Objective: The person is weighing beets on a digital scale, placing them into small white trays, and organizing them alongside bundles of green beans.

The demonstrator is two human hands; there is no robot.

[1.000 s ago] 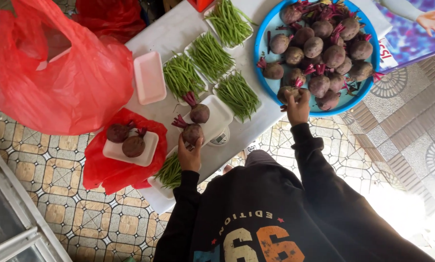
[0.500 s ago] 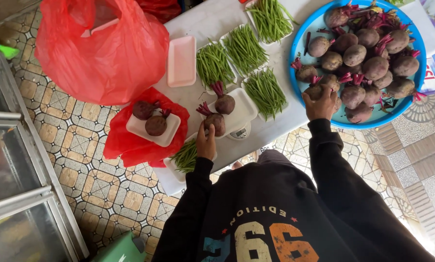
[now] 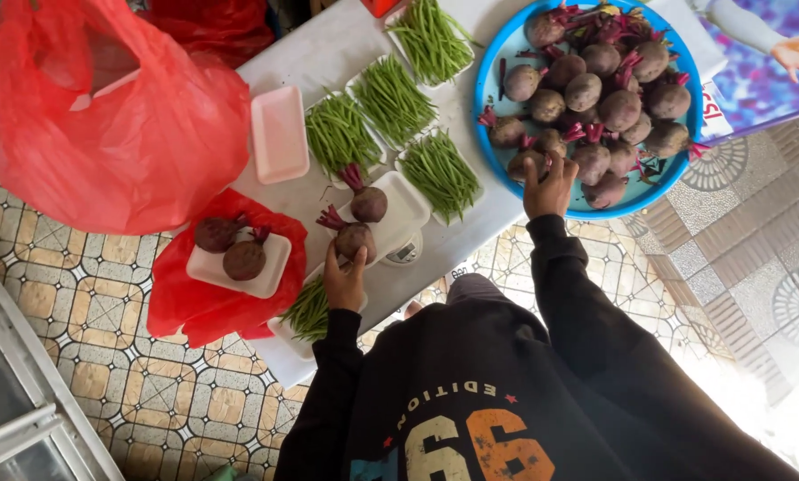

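My left hand [image 3: 344,281] grips a beetroot [image 3: 353,239] with a red stalk, holding it on a white foam tray [image 3: 405,209] that rests on a small scale. A second beetroot [image 3: 368,202] lies on the same tray. My right hand [image 3: 549,187] reaches into the round blue tray [image 3: 487,82] heaped with several beetroots, its fingers closed around one beetroot [image 3: 528,163] at the near edge. Both arms are in black sleeves.
Another white tray [image 3: 274,263] with two beetroots sits on a red bag [image 3: 194,307]. Several trays of green beans [image 3: 390,98] and an empty tray [image 3: 279,134] lie on the white table. A big red plastic bag [image 3: 105,125] stands left. Tiled floor lies below.
The view has shifted a little. My left hand stays on the beetroot on the scale tray. My right hand remains at the blue tray's near edge, on a beetroot.
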